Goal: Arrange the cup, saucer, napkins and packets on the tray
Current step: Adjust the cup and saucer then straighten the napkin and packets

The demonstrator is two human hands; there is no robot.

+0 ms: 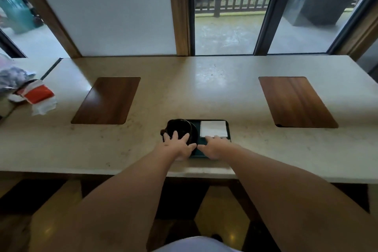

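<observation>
Pale stone counter (204, 92) under the big windows, two wooden inlays set into it, some crumpled wrappers (30, 96) off at the far left end. Front and centre sits the dark tray (228, 129), long side running left to right across the counter's near edge. The black cup (179, 128) stands on its saucer (195, 132) at the tray's left end, and the white napkins (213, 128) lie flat in the far right corner. Left hand (179, 145) comes in from the near side, fingers spread and curled against the cup's near wall, touching it but not lifted, so call it a light hold on the cup. Right hand (215, 147) lies palm down on the tray's near right part, fingertips touching the napkins' near edge; whether it pins anything underneath, I can't tell. Packets? None visible, possibly hidden under that right palm. So the cup lies straight ahead of the left hand, napkins straight ahead of the right: each hand is nearer its own item, no crossing needed.
</observation>
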